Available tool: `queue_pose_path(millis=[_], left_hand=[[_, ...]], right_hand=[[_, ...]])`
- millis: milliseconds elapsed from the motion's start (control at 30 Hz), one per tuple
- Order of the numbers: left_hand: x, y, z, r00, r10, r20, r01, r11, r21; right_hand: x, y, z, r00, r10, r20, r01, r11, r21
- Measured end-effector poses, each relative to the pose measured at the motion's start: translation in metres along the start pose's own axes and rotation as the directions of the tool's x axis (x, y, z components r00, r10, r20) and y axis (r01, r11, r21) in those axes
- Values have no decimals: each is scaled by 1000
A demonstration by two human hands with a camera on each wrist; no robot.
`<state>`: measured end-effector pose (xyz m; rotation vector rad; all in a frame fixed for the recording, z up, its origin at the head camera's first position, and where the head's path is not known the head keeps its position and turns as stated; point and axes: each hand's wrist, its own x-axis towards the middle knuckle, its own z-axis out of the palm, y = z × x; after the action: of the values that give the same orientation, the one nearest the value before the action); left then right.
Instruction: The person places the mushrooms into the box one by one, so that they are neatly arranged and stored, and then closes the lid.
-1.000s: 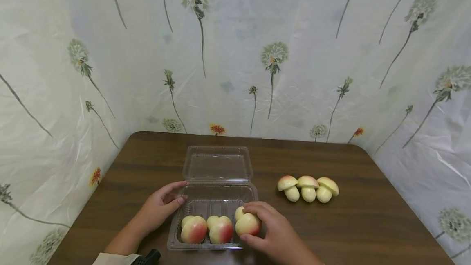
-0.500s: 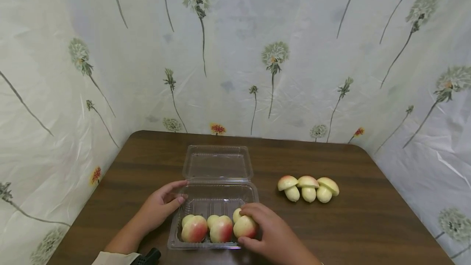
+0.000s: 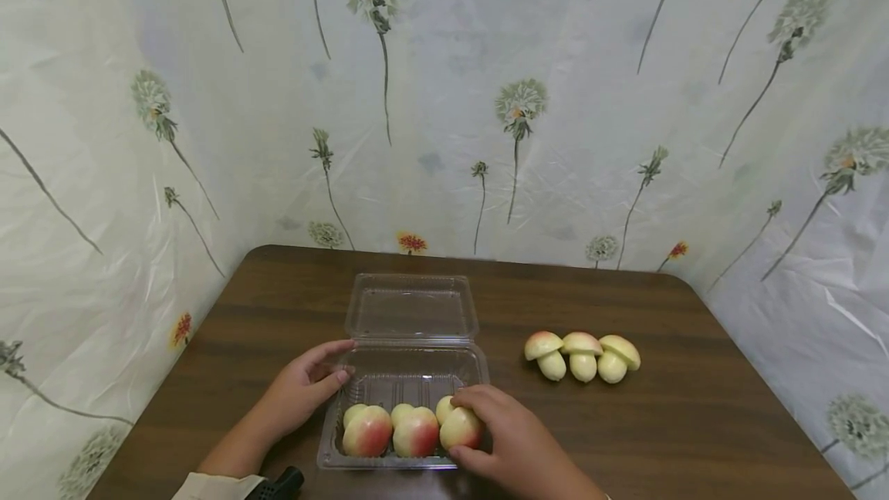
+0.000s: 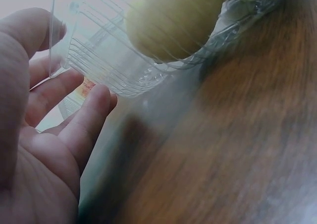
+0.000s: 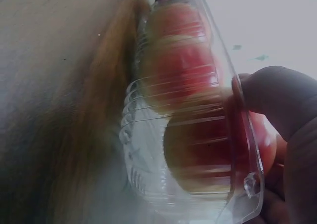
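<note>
On the wooden table (image 3: 667, 430): clear clamshell box (image 3: 396, 464) with its lid (image 3: 411, 307) folded back; two red-yellow mushrooms (image 3: 368, 432) lie side by side inside
Left hand (image 3: 295, 400): lightly holds the box's left rim, thumb over it
Right hand (image 3: 517, 442): grips the third mushroom (image 3: 461, 429) at the right end of this row, within the box
Right of box: three other mushrooms (image 3: 582, 357) touching together
Possible trouble: round cap may roll if released unbalanced; thumb catching the rim could drag the light box

No text, label, brand, number or sign can be read on anything shown in the head view or in either wrist view.
</note>
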<state>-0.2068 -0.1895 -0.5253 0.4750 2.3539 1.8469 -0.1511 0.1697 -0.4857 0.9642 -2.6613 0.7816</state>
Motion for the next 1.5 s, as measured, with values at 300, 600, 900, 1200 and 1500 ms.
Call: queue_pose_path(millis=[300,600,900,1200,1500], left_hand=[[0,1,1,1000,-3,-2,3,1000,-7],[1,0,1,1000,-5,-6,5,1000,4],[1,1,1,1000,7,-10,-7,1000,7],[1,-1,0,1000,11,-6,-11,1000,8],[0,-2,0,1000,24,2,-24,1000,9]], right_hand=[[3,-4,-1,997,3,80,3,997,-77],[2,-6,0,998,-32,57,38,993,-115],[-1,0,-3,996,35,81,-35,999,-11],[-5,12,-10,997,60,-55,-41,955,294],[-7,24,-16,974,201,-101,-139,893,428]])
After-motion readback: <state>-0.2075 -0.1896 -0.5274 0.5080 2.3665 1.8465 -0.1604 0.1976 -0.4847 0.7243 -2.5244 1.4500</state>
